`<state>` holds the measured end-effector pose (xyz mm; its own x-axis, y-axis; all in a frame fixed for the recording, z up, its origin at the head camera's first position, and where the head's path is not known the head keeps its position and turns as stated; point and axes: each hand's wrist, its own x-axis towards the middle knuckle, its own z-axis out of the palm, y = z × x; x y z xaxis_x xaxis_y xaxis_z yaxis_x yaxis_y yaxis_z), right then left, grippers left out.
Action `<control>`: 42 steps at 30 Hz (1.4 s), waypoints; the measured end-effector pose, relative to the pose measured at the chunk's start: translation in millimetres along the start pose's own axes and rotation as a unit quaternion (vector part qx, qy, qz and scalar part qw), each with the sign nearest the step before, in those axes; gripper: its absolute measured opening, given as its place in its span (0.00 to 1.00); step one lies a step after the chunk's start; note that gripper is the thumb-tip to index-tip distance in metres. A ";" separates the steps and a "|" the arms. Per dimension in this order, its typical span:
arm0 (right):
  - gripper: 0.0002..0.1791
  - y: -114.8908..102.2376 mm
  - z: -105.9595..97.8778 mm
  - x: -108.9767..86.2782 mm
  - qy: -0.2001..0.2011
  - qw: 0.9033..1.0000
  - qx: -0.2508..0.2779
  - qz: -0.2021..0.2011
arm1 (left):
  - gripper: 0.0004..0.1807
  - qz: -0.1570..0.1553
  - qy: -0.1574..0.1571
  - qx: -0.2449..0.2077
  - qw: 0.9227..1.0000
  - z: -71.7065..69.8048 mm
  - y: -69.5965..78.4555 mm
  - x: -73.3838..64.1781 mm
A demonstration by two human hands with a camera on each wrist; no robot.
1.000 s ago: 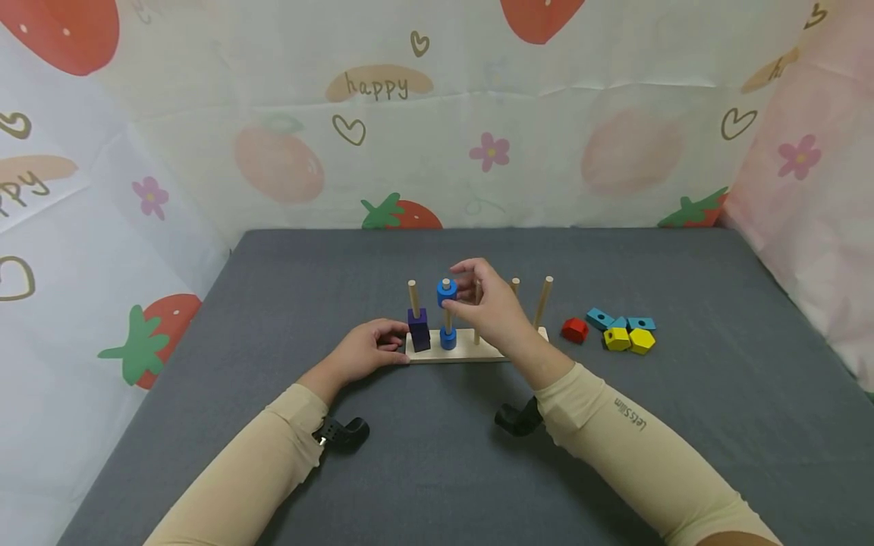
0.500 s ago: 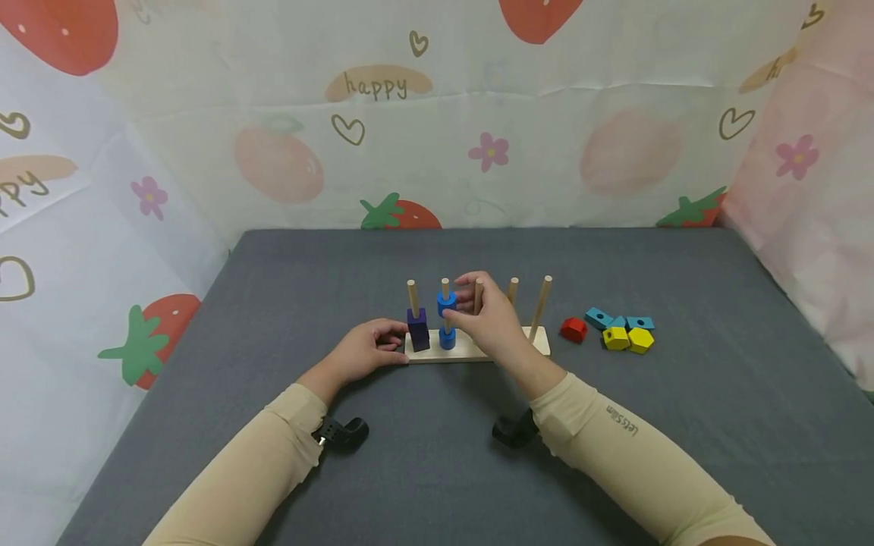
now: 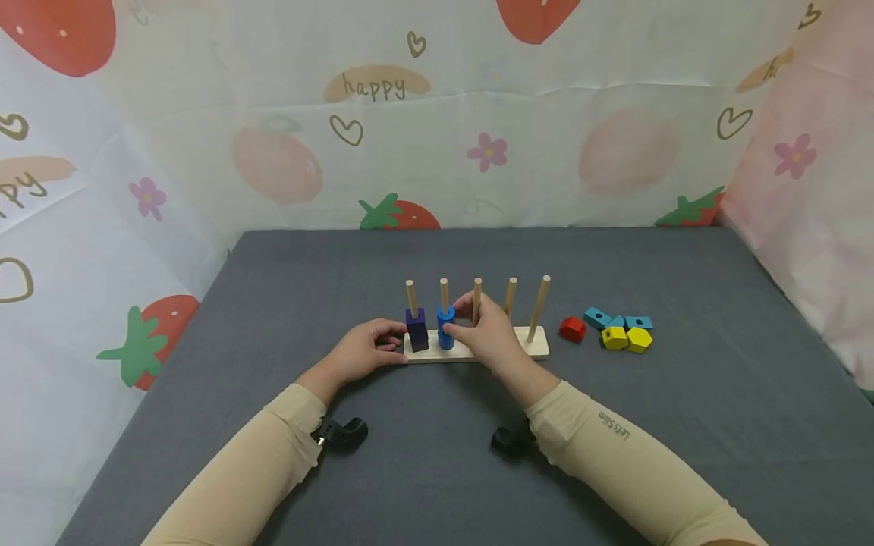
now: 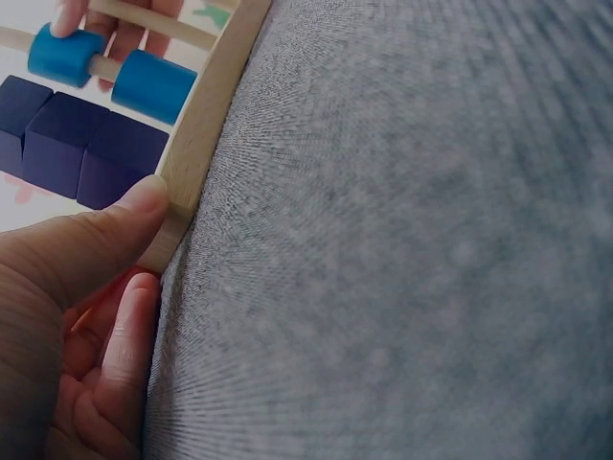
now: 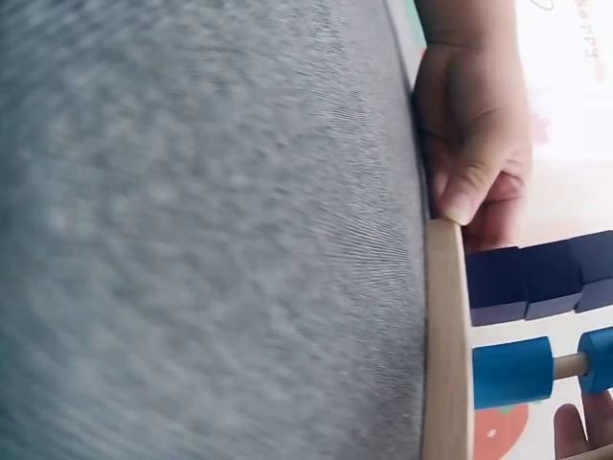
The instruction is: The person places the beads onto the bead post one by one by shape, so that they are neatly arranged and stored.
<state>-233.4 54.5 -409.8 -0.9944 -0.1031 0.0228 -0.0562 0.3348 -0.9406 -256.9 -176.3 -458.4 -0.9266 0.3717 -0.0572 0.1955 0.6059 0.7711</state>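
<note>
The wooden peg board (image 3: 538, 345) carries several upright pegs in a row. At its left end my left hand (image 3: 365, 350) grips the base, with the thumb (image 4: 144, 195) on its edge. Purple square blocks (image 3: 416, 332) are stacked on the leftmost peg. On the second peg, my right hand (image 3: 488, 332) pinches a blue cylinder (image 4: 65, 55) between thumb and fingers. A second blue cylinder (image 4: 153, 86) sits below it against the base, and a short stretch of bare peg shows between the two in the left wrist view. The third peg (image 3: 477, 292) stands in front of my right fingers.
Right of the board lie a red block (image 3: 572, 329), yellow blocks (image 3: 639, 340) and light blue blocks (image 3: 597, 317) in a loose group. All rest on a grey cloth-covered table (image 3: 437, 470). A printed curtain (image 3: 546, 167) rises behind the table.
My right hand has moved down with the blue cylinder, sliding it from near the top of the second peg to close above the lower cylinder. My left hand stays on the board's end.
</note>
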 end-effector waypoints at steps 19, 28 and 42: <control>0.14 8.5 3.1 0.1 -0.001 1.000 0.020 0.024 | 0.26 0.012 0.000 0.000 1.000 0.0 0.8 0.5; 0.17 0.9 -4.0 -2.3 -0.018 1.000 0.019 0.002 | 0.26 0.011 0.000 -0.005 1.000 -0.2 -0.7 0.4; 0.22 -27.6 -22.5 -11.8 -0.011 0.998 0.007 -0.069 | 0.26 0.002 -0.001 -0.004 1.000 -0.4 0.2 0.0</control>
<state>-222.1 67.6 -376.5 -0.9751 -0.1676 0.1452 -0.1910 0.3021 -0.9340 -257.0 -176.4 -458.0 -0.9250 0.3759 -0.0557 0.1965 0.5985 0.7767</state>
